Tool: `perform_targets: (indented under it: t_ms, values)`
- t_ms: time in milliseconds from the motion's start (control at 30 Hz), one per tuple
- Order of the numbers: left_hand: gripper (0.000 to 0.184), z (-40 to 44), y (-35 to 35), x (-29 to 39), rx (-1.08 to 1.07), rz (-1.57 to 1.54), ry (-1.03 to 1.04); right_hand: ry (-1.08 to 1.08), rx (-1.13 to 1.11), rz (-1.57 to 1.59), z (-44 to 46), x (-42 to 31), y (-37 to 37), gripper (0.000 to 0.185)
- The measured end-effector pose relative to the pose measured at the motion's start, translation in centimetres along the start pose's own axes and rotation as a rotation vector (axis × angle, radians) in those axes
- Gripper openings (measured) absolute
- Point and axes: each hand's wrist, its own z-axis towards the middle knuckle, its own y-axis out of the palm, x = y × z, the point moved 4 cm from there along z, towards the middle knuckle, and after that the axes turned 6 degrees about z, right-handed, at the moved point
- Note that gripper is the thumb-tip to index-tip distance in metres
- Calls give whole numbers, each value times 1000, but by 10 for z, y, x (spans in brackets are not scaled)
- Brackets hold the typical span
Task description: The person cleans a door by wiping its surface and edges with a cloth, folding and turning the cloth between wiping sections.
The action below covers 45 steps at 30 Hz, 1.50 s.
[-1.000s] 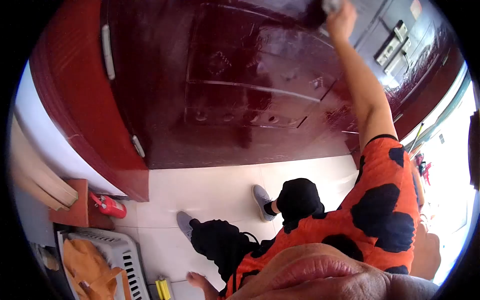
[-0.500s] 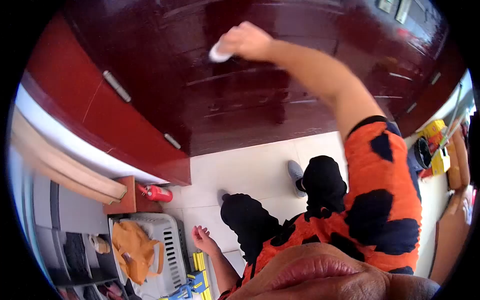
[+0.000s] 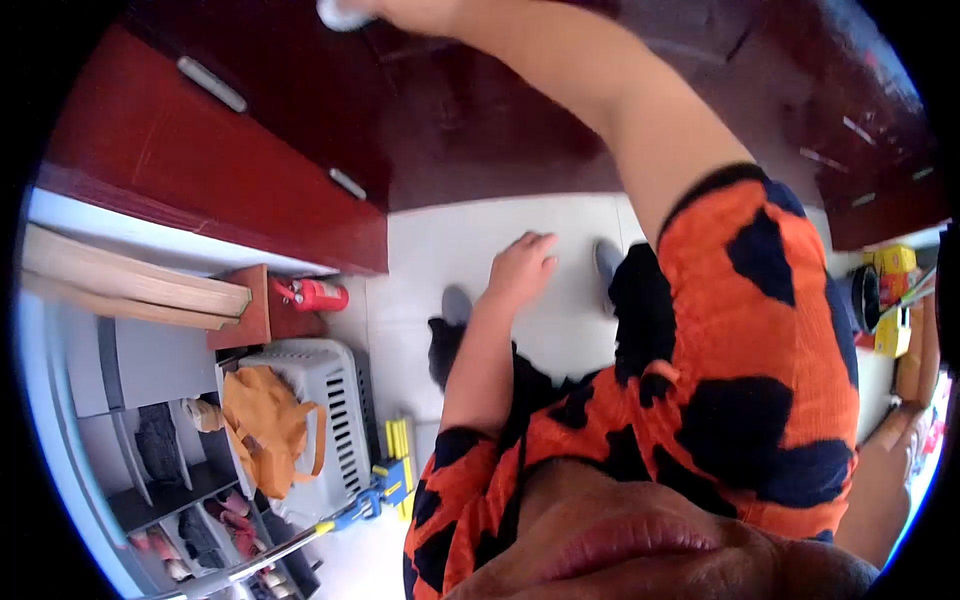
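Note:
At the top edge of the view, my right hand (image 3: 415, 12) is closed on a small white pad (image 3: 342, 14), held against the glossy dark red door (image 3: 480, 130). The upper part of that hand is cut off by the frame, and whether the pad is cloth or sponge I cannot tell. My left hand (image 3: 522, 270) hangs in front of my body above the tiled floor, its fingers loosely apart and nothing in it.
A red fire extinguisher (image 3: 318, 295) stands left by the red door frame. Below it are a grey plastic basket (image 3: 345, 420) with an orange bag (image 3: 265, 425), a blue-and-yellow mop (image 3: 375, 495) and a shoe rack (image 3: 190, 490). A dark bin (image 3: 862, 298) and yellow boxes (image 3: 893, 262) stand right.
My right hand has moved up and left along the door with the white pad. My left hand has risen and come forward, to the right, from beside the basket. The view has shifted.

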Motion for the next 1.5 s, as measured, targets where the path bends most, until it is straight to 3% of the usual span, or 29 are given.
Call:
perform_targets:
  t_ms: [67, 133, 200, 267, 333, 400, 433, 500, 600, 633, 667, 767, 933, 1033, 1067, 1133, 1167, 1300, 1400, 1433, 1500]
  values:
    - [41, -7, 16, -16, -209, 63, -37, -204, -92, 303, -75, -30, 43, 21]
    - [46, -17, 15, -42, -206, 101, -139, -89, -98, 236, -134, -46, 91, 30]
    - [49, -24, -3, -45, -227, 176, -286, 175, -431, 337, -194, -59, 98, 36]
    - [49, -27, -10, -45, -226, 136, -273, 767, -710, 763, -266, -59, 114, 38]
    - [49, -29, -10, -51, -224, 104, -265, 1546, -531, 1622, -330, -78, 86, 35]
    - [55, -23, -4, -60, -227, 93, -238, 1838, -125, 2050, -355, -98, 34, 35]
    - [55, -20, -2, -60, -190, 108, -238, 1869, -109, 2048, -359, -106, 10, 35]
    - [53, -11, 1, -51, -227, -28, -261, 2131, 282, 2257, -373, -125, -32, 36]
    - [51, 0, 11, -29, -297, -413, -244, 1993, 395, 2460, -392, -143, -64, 37]
    - [53, -1, 17, -18, -298, -638, -270, 2015, 425, 2460, -394, -147, -75, 37]
    - [53, -3, 23, -11, -319, -627, -277, 2041, 421, 2435, -393, -151, -84, 37]
    - [54, -5, 39, 14, -317, -1030, -224, 2081, 477, 2423, -399, -157, -99, 37]
    - [42, -16, 83, 28, -285, -895, -242, 2050, 566, 2371, -436, -163, -110, 37]
    - [28, -19, 92, 17, -131, -1145, -350, 2081, 295, 2179, -453, -167, -118, 40]
    - [28, -21, 91, 24, -139, -1132, -355, 2084, 313, 2188, -458, -168, -121, 40]
    - [26, -20, 82, 45, 12, -1404, -458, 2075, -114, 1560, -477, -164, -130, 45]
    - [26, -25, 80, 53, 74, -1469, -628, 2041, -141, 1436, -474, -156, -141, 49]
    - [28, -44, 110, 45, 6, -1799, -716, 2000, -167, 1496, -475, -155, -157, 52]
    - [33, -53, 120, 55, -92, -1752, -664, 1903, -126, 1510, -469, -157, -171, 54]
    - [34, -55, 117, 60, -44, -1605, -602, 1868, -175, 1571, -465, -158, -175, 57]
    - [35, -59, 107, 75, -44, -1678, -511, 1831, -222, 1633, -466, -161, -171, 60]
